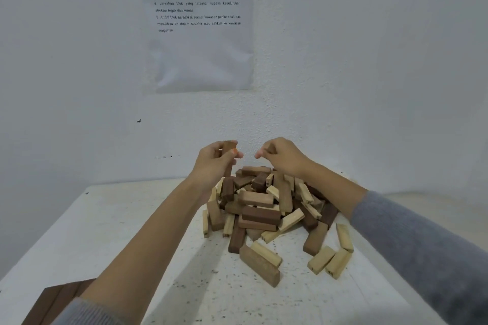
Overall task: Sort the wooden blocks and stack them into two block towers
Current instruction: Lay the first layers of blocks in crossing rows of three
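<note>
The left hand [216, 163] holds a dark block [229, 149] upright, fingers and thumb curled round it, above the far side of the pile [264, 208]. The right hand [280, 155] hovers just beside it with fingers curled in. Something brown shows at its fingertips, but I cannot tell whether it pinches a block or nothing.

The pile lies loose and crossed near the table's [132, 219] far edge, dark and light wood mixed. The likely trouble is a forearm or wrist brushing the top blocks on the way down, which would set them sliding. A slide could push the light blocks [327, 261] lying close to the right edge off the table. Pulling a buried block would probably shift its neighbours too.

No tower stands yet, and bare surface shows on the left half of the table. The pile itself stands between the hands and the near blocks. A brown thing [52, 303] sits at the near left corner, partly hidden by the sleeve. A printed sheet [198, 21] hangs on the wall behind.
</note>
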A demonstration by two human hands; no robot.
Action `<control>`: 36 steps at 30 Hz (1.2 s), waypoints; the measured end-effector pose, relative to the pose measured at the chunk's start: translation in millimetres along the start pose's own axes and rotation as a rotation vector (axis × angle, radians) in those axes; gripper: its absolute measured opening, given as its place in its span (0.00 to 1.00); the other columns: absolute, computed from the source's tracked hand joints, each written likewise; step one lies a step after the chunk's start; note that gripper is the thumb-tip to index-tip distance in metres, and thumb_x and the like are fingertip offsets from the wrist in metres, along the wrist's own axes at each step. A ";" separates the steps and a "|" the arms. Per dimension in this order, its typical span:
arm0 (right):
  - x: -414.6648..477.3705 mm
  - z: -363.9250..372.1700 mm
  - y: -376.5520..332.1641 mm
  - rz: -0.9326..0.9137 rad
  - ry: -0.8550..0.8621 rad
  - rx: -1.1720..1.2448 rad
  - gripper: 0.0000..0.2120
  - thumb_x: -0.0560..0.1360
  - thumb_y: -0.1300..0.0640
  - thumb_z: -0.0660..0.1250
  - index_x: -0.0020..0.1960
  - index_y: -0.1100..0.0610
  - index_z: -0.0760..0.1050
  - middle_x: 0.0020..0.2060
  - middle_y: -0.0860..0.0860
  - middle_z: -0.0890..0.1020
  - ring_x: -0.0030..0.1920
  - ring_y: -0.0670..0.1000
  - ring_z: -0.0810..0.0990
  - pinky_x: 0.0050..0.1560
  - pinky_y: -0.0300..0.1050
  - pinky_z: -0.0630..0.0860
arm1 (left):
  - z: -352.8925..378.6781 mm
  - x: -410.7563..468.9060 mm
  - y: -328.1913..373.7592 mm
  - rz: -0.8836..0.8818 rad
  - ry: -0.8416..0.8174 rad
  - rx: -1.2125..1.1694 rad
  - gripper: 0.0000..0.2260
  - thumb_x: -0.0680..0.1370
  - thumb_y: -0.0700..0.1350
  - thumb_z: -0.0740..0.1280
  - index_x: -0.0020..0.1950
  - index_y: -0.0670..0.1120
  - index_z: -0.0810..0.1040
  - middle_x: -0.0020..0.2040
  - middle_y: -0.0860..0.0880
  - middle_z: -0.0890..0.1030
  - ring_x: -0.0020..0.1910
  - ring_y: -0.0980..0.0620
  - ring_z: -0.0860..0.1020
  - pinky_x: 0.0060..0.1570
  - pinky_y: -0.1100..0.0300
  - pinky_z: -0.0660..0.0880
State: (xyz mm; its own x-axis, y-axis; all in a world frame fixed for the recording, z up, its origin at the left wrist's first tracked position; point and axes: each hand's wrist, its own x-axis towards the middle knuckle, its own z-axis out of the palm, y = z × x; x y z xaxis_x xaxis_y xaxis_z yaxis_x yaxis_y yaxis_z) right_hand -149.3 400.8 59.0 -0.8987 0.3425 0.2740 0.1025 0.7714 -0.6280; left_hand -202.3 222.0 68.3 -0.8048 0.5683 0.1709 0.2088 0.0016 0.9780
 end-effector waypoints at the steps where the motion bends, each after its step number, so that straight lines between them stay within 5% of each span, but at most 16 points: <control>1: 6.2 5.7 1.1 0.003 -0.011 -0.030 0.13 0.81 0.59 0.62 0.49 0.68 0.79 0.45 0.47 0.81 0.46 0.44 0.77 0.49 0.42 0.72 | -0.4 2.1 -3.6 0.005 0.012 0.001 0.11 0.81 0.40 0.62 0.63 0.44 0.75 0.48 0.48 0.81 0.44 0.54 0.78 0.38 0.67 0.75; 4: 20.6 21.5 3.5 -0.005 -0.154 -0.195 0.17 0.78 0.53 0.67 0.37 0.65 0.75 0.37 0.53 0.80 0.38 0.50 0.77 0.43 0.46 0.73 | -0.5 5.8 -14.1 0.014 0.093 -0.007 0.12 0.80 0.39 0.64 0.63 0.43 0.77 0.48 0.48 0.77 0.51 0.49 0.76 0.32 0.69 0.77; 6: 25.0 28.3 1.8 0.016 -0.232 -0.313 0.20 0.77 0.51 0.69 0.32 0.58 0.66 0.31 0.51 0.72 0.34 0.51 0.71 0.34 0.42 0.65 | -1.9 4.9 -19.4 0.030 0.112 0.006 0.12 0.79 0.39 0.65 0.62 0.43 0.77 0.47 0.49 0.75 0.52 0.49 0.75 0.32 0.69 0.77; 9: 27.6 32.7 2.7 0.036 -0.196 -0.303 0.18 0.75 0.52 0.71 0.35 0.54 0.63 0.36 0.50 0.72 0.42 0.52 0.71 0.36 0.41 0.64 | -6.8 -0.8 -22.8 0.054 0.082 0.061 0.11 0.78 0.39 0.67 0.60 0.46 0.78 0.49 0.48 0.76 0.45 0.52 0.76 0.34 0.69 0.77; 12: 20.5 32.7 -5.6 -0.009 -0.012 0.007 0.15 0.72 0.54 0.74 0.43 0.54 0.67 0.47 0.52 0.79 0.47 0.52 0.77 0.48 0.46 0.75 | -12.9 -9.9 -20.9 0.065 0.095 0.081 0.10 0.78 0.40 0.68 0.57 0.49 0.78 0.48 0.49 0.77 0.43 0.53 0.78 0.40 0.62 0.79; 16: -13.2 22.5 -42.5 -0.060 0.116 0.180 0.15 0.73 0.51 0.73 0.47 0.58 0.70 0.38 0.46 0.73 0.38 0.45 0.73 0.39 0.37 0.72 | -19.8 -30.4 -11.3 0.070 0.131 0.058 0.11 0.76 0.40 0.70 0.58 0.49 0.78 0.46 0.49 0.79 0.42 0.53 0.80 0.46 0.57 0.79; 21: -64.8 18.5 -67.3 -0.061 -0.033 0.182 0.16 0.77 0.49 0.68 0.52 0.63 0.72 0.39 0.51 0.75 0.40 0.49 0.73 0.42 0.42 0.71 | -27.4 -72.2 -7.8 0.077 0.027 0.087 0.14 0.77 0.38 0.69 0.61 0.48 0.78 0.49 0.47 0.80 0.44 0.52 0.82 0.47 0.57 0.81; 25: -105.0 23.8 -70.7 0.000 -0.082 0.226 0.11 0.78 0.50 0.66 0.55 0.57 0.74 0.40 0.48 0.78 0.41 0.48 0.77 0.49 0.48 0.76 | -33.9 -107.3 -9.4 0.026 -0.045 0.074 0.13 0.79 0.36 0.65 0.62 0.46 0.77 0.50 0.44 0.80 0.39 0.56 0.81 0.40 0.63 0.80; 30: -156.7 41.5 -66.3 0.133 -0.197 0.469 0.04 0.79 0.55 0.66 0.49 0.55 0.75 0.28 0.43 0.78 0.26 0.41 0.75 0.28 0.36 0.70 | -35.7 -143.0 -23.3 -0.101 -0.128 0.056 0.13 0.79 0.36 0.64 0.63 0.44 0.76 0.52 0.41 0.78 0.44 0.51 0.81 0.38 0.65 0.79; 36: -196.4 53.4 -72.2 0.193 -0.129 0.502 0.04 0.76 0.58 0.70 0.51 0.56 0.78 0.33 0.50 0.77 0.28 0.42 0.75 0.30 0.36 0.73 | -40.7 -175.3 -46.7 -0.140 -0.283 0.077 0.11 0.78 0.40 0.66 0.60 0.49 0.79 0.48 0.43 0.78 0.45 0.49 0.80 0.45 0.59 0.79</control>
State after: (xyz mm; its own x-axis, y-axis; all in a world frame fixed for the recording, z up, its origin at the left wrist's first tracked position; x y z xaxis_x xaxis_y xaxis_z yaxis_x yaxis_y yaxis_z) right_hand -2.9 249.2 11.6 -0.9319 0.3596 0.0478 0.0830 0.3394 -0.9370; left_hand -93.6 88.9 -2.5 -0.6445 0.7644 -0.0149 0.1576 0.1519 0.9758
